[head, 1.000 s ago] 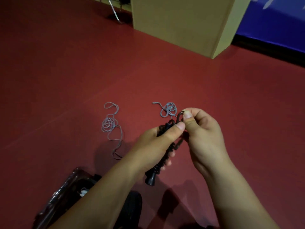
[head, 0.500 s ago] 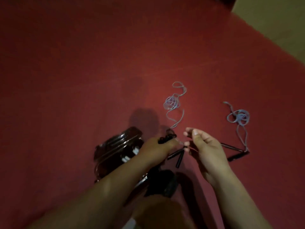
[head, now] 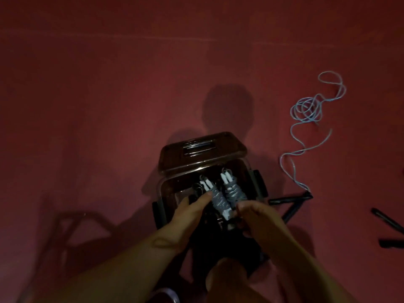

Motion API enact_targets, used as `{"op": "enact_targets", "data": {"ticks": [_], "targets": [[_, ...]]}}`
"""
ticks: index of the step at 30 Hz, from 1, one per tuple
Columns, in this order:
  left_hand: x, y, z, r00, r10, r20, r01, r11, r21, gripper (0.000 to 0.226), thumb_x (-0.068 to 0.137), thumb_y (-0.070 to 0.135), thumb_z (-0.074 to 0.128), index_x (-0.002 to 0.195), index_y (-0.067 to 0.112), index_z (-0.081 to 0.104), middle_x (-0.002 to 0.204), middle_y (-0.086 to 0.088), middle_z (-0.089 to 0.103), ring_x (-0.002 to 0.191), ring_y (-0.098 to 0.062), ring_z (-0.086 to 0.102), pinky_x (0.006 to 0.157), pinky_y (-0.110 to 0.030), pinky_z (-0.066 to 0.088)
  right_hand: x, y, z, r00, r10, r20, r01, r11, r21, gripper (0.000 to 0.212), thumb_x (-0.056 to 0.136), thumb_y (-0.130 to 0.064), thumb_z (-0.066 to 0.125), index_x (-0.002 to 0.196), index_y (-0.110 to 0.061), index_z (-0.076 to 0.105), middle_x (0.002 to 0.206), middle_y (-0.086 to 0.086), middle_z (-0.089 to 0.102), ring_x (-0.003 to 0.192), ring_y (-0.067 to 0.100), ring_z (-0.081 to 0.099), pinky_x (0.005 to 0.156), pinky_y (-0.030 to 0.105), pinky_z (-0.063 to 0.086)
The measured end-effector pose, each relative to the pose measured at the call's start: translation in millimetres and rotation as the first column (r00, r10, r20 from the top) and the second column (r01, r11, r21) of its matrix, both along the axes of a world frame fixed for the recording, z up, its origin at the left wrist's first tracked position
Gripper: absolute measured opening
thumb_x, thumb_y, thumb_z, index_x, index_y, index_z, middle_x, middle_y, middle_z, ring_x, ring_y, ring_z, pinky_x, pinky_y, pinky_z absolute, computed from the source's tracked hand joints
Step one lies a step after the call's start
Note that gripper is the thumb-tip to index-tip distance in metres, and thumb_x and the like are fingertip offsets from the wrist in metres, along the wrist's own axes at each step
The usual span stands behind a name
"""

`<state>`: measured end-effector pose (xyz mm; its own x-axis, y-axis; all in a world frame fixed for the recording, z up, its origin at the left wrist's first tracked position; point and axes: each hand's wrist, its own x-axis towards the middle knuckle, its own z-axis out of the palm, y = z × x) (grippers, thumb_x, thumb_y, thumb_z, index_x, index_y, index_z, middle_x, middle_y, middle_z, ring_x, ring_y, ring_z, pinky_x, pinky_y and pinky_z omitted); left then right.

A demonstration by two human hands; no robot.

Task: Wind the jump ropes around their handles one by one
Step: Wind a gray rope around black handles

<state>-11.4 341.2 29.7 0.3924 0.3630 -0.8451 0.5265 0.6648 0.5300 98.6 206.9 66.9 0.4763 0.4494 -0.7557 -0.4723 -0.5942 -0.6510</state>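
A clear plastic box [head: 246,166] stands open on the red floor, its lid [head: 175,159] tipped back. Inside lie two jump ropes wound in grey cord round white handles [head: 219,199] [head: 235,191]. My left hand [head: 189,213] reaches into the box from the left and grips a dark wound rope bundle [head: 197,188] under its thumb. My right hand [head: 256,216] hovers over the box's front right, fingers curled by the end of a grey bundle; its grasp is hidden. A loose grey-blue rope [head: 305,110] with black handles [head: 289,200] lies to the right.
More black handles [head: 388,220] lie at the far right edge of the floor. My knee [head: 227,278] is below the box. Shadows of me and of a frame fall on the floor to the left. The scene is dim.
My view swung left and down onto the box. Both hands moved from above the floor to over the open box, the left one carrying the dark wound bundle inside.
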Motion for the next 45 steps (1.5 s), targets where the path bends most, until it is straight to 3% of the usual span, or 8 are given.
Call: {"op": "enact_targets", "data": {"ticks": [4, 10, 14, 18, 22, 26, 37, 45], "targets": [[-10.7, 8.6, -41.6, 0.974, 0.172, -0.145, -0.185, 0.980, -0.079, 0.093, 0.053, 0.063, 0.083, 0.135, 0.029, 0.054, 0.119, -0.006, 0.071, 0.100, -0.029, 0.072, 0.091, -0.049, 0.057, -11.4, 16.8, -28.2, 0.993, 0.082, 0.089, -0.088, 0.994, 0.066, 0.034, 0.099, -0.025, 0.053, 0.080, 0.003, 0.054, 0.070, 0.007, 0.050, 0.064, 0.016, 0.050, 0.059, 0.031, 0.045], [-1.3, 7.6, -58.4, 0.969, 0.131, -0.210, -0.130, 0.991, 0.021, 0.073, 0.077, 0.040, 0.071, 0.142, 0.034, 0.040, 0.116, -0.005, 0.068, 0.094, -0.027, 0.072, 0.085, -0.046, 0.060, -21.2, 16.9, -50.7, 0.999, 0.011, 0.033, -0.013, 0.999, 0.044, 0.015, 0.098, -0.028, 0.055, 0.091, -0.036, 0.065, 0.091, -0.021, 0.067, 0.088, -0.004, 0.063, 0.081, 0.025, 0.053], [1.7, 4.5, -52.7, 0.971, -0.061, -0.229, 0.103, 0.979, 0.175, 0.072, 0.072, 0.040, 0.073, 0.134, 0.026, 0.042, 0.120, -0.005, 0.062, 0.107, -0.023, 0.065, 0.094, -0.039, 0.055, -17.0, 4.0, -52.9, 0.991, -0.128, -0.038, 0.130, 0.990, 0.058, 0.015, 0.098, -0.020, 0.055, 0.096, -0.026, 0.069, 0.103, -0.003, 0.069, 0.096, 0.012, 0.067, 0.068, 0.023, 0.053], [5.0, -2.9, -28.9, 0.857, -0.398, -0.327, 0.506, 0.769, 0.390, 0.108, 0.074, 0.063, 0.063, 0.157, 0.016, 0.013, 0.165, -0.009, 0.006, 0.153, -0.024, 0.002, 0.124, -0.037, 0.011, -4.5, -8.7, -47.2, 0.982, -0.185, 0.024, 0.183, 0.981, 0.063, 0.018, 0.098, -0.017, 0.056, 0.087, -0.016, 0.071, 0.085, 0.002, 0.071, 0.081, 0.018, 0.068, 0.069, 0.034, 0.054], [30.5, -14.4, -3.2, 0.870, -0.478, -0.122, 0.427, 0.607, 0.670, 0.063, 0.083, 0.051, 0.069, 0.136, 0.023, 0.048, 0.137, 0.003, 0.048, 0.130, -0.016, 0.045, 0.113, -0.041, 0.037, 17.1, -35.4, -37.6, 0.937, -0.345, 0.055, 0.342, 0.938, 0.051, 0.021, 0.097, -0.009, 0.054, 0.081, -0.013, 0.067, 0.076, 0.004, 0.064, 0.073, 0.018, 0.059, 0.063, 0.028, 0.045], [78.9, -34.6, 9.4, 0.782, -0.603, -0.155, 0.495, 0.452, 0.742, 0.058, 0.082, 0.054, 0.071, 0.129, 0.022, 0.056, 0.123, 0.006, 0.052, 0.114, -0.009, 0.050, 0.100, -0.029, 0.041, 42.8, -80.5, -37.9, 0.898, -0.415, 0.146, 0.411, 0.910, 0.057, 0.026, 0.094, -0.015, 0.057, 0.075, 0.002, 0.054, 0.073, 0.010, 0.050, 0.070, 0.020, 0.046, 0.058, 0.029, 0.035], [256.3, -154.9, -3.8, 0.029, -0.900, -0.435, 0.748, -0.269, 0.607, 0.054, 0.088, 0.059, 0.059, 0.104, 0.008, 0.065, 0.107, -0.014, 0.066, 0.093, -0.025, 0.059, 0.079, -0.031, 0.043, 134.9, -282.1, -74.2, 0.826, -0.375, 0.421, 0.518, 0.799, -0.305, 0.030, 0.087, -0.042, 0.068, 0.081, -0.013, 0.073, 0.074, 0.008, 0.071, 0.069, 0.025, 0.064, 0.075, 0.046, 0.058], [297.9, -263.9, -58.9, 0.082, -0.909, -0.409, 0.786, -0.193, 0.588, 0.043, 0.087, 0.057, 0.063, 0.087, 0.014, 0.058, 0.103, -0.010, 0.067, 0.102, -0.025, 0.061, 0.081, -0.024, 0.035, 152.7, -353.1, -126.5, 0.763, -0.489, 0.423, 0.617, 0.746, -0.249, 0.035, 0.083, -0.049, 0.067, 0.079, -0.015, 0.072, 0.075, 0.000, 0.074, 0.074, 0.025, 0.067, 0.076, 0.045, 0.057]]}}
